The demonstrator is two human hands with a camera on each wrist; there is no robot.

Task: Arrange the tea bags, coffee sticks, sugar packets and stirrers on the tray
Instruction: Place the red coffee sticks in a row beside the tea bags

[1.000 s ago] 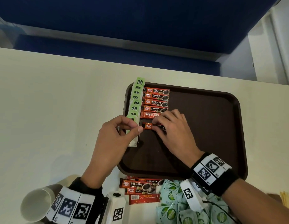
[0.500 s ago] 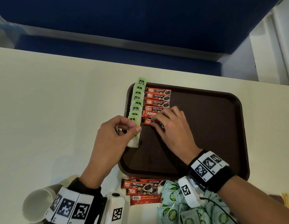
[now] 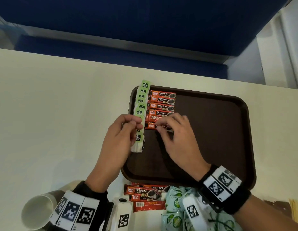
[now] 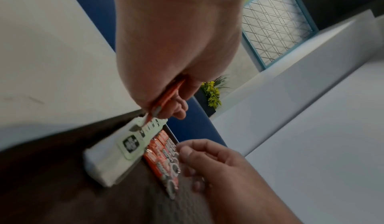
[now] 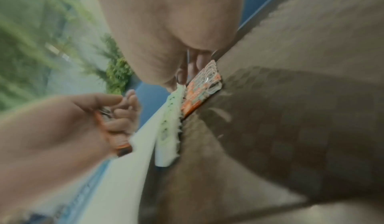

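A brown tray [image 3: 211, 130] holds a column of green-tagged tea bags [image 3: 141, 104] along its left rim, with a column of orange coffee sticks [image 3: 161, 100] beside it. My left hand [image 3: 135, 125] hovers at the tea bags' near end and grips spare orange coffee sticks [image 4: 166, 99], also seen in the right wrist view as coffee sticks [image 5: 120, 142]. My right hand [image 3: 163, 129] is loosely curled, fingertips on the nearest coffee stick [image 3: 150, 125] in the column. It holds nothing.
In front of the tray lie loose coffee sticks [image 3: 141, 192] and a heap of green sugar packets [image 3: 175, 205]. A paper cup [image 3: 36, 212] lies at the lower left. Wooden stirrers [image 3: 296, 210] show at the right edge. The tray's right half is bare.
My right hand has slid the nearest coffee stick up against the column, closing the gap. The left hand has stayed at the tea bags with its sticks.
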